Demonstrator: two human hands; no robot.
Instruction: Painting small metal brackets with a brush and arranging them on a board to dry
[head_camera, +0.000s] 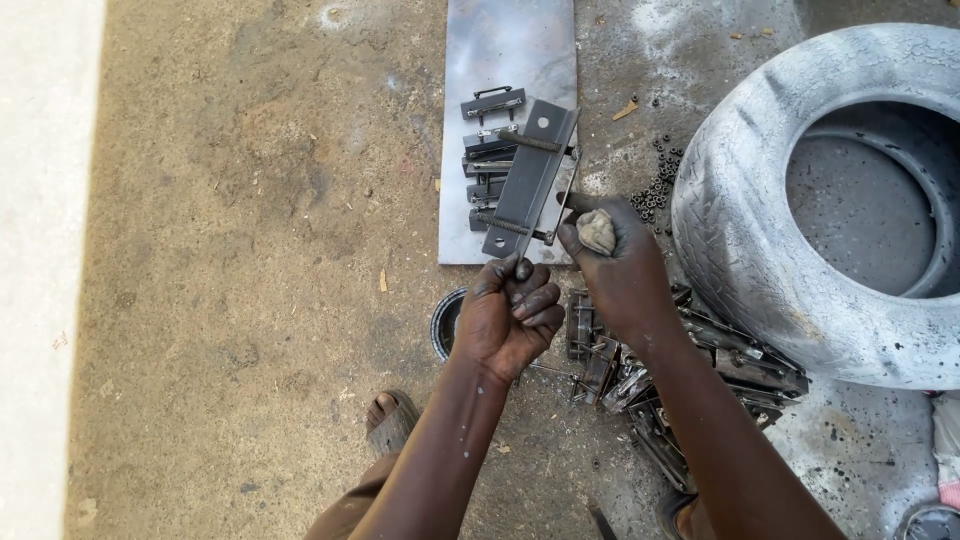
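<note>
My left hand (510, 312) grips the lower end of a dark flat metal bracket (530, 175) with two cross rods and a hole near its top. The bracket is held up over the ground, tilted to the right. My right hand (612, 255) is closed around a small greyish wad of rag (598, 231) and presses against the bracket's lower right edge. Both hands are smeared with dark grease.
A grey steel sheet (505, 50) lies on the ground with several similar brackets (490, 150) stacked on it. More brackets are piled (690, 370) under my right forearm. Loose nuts (660, 180) lie beside a large worn tyre (760, 250). A small round tin (446, 322) sits below my left hand. My sandalled foot (390, 420) is near.
</note>
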